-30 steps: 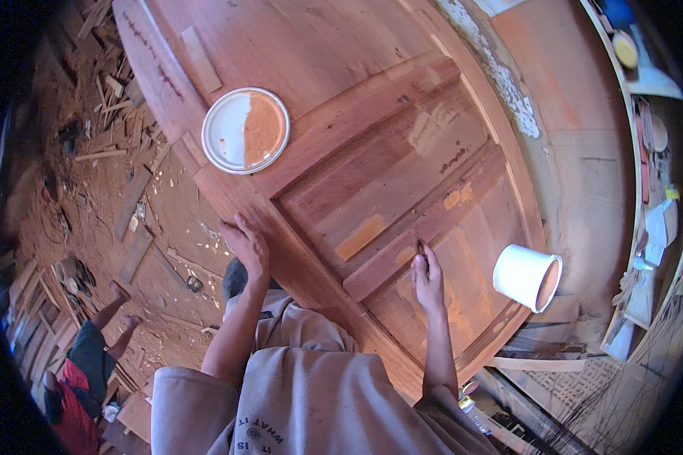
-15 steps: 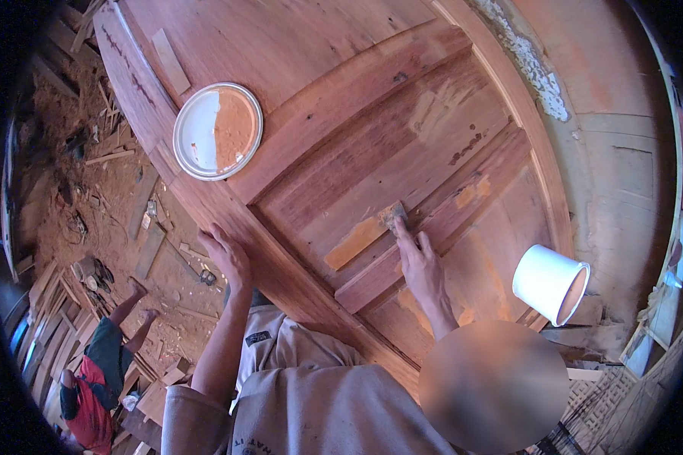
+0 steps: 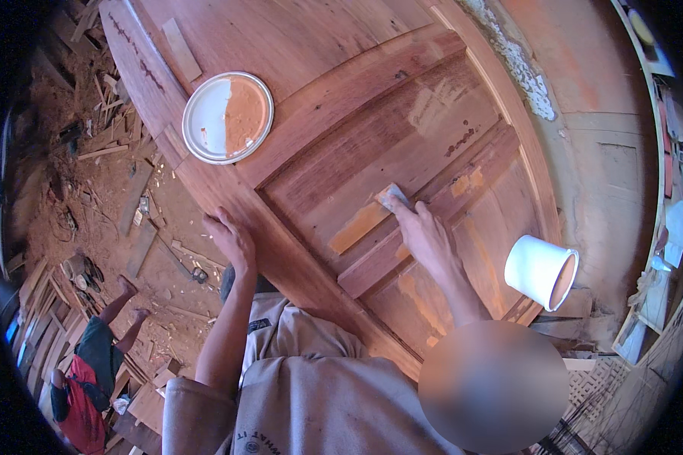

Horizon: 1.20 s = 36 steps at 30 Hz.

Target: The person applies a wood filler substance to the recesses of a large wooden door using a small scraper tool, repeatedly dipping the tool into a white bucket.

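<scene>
My right hand is closed around a small putty knife. Its blade rests on the recessed panel of a reddish wooden door, at the upper right end of an orange filler patch. My left hand lies at the door's near left edge, fingers stretched out and holding nothing. Up the door from it sits a round white lid, half covered in orange filler. To the right of my right hand, a white bucket lies tilted with orange-brown filler showing at its mouth.
A thin wood strip lies on the door beyond the lid. Wood scraps and shavings litter the dirt floor at left, where another person in red and dark green is at lower left. A grey-brown surface borders the door's right side.
The putty knife has turned in my right hand, and its blade now shows paler and flatter at the filler patch's end. My left hand stays by the door edge. The whole view has shifted slightly.
</scene>
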Available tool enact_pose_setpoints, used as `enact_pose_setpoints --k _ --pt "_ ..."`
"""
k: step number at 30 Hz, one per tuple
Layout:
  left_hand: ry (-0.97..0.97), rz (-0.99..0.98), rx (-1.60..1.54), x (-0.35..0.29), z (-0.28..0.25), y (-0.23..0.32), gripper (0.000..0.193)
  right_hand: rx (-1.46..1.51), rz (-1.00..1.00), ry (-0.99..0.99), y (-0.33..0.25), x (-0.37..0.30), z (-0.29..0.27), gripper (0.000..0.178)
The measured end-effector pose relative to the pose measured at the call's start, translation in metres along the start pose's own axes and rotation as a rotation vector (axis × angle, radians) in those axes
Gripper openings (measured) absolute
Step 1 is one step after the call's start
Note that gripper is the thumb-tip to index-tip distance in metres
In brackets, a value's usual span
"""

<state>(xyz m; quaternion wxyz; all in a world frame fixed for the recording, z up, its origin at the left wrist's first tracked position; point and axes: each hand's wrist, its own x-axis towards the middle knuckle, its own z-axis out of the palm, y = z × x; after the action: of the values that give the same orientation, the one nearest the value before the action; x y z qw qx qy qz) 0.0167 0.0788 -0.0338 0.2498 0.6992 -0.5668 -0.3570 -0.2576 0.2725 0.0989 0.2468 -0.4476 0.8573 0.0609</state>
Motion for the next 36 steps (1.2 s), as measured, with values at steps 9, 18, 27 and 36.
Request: enact_pose_setpoints --k 9,18,27,36 --pt "0.041 0.087 -0.064 -0.001 0.002 0.002 0.056 0.143 -0.019 0.004 0.031 -0.019 0.003 0.038" --pt "0.058 0.048 -0.033 -0.004 -0.002 0.009 0.062 0.191 0.055 0.137 0.018 -0.044 0.056 0.043" --pt "0.053 0.097 -0.143 -0.004 0.0 0.012 0.055 0.107 0.019 0.016 -0.009 0.001 -0.001 0.04" --pt "0.073 0.114 -0.053 -0.001 -0.002 0.008 0.055 0.062 0.119 -0.248 0.005 -0.015 -0.021 0.043"
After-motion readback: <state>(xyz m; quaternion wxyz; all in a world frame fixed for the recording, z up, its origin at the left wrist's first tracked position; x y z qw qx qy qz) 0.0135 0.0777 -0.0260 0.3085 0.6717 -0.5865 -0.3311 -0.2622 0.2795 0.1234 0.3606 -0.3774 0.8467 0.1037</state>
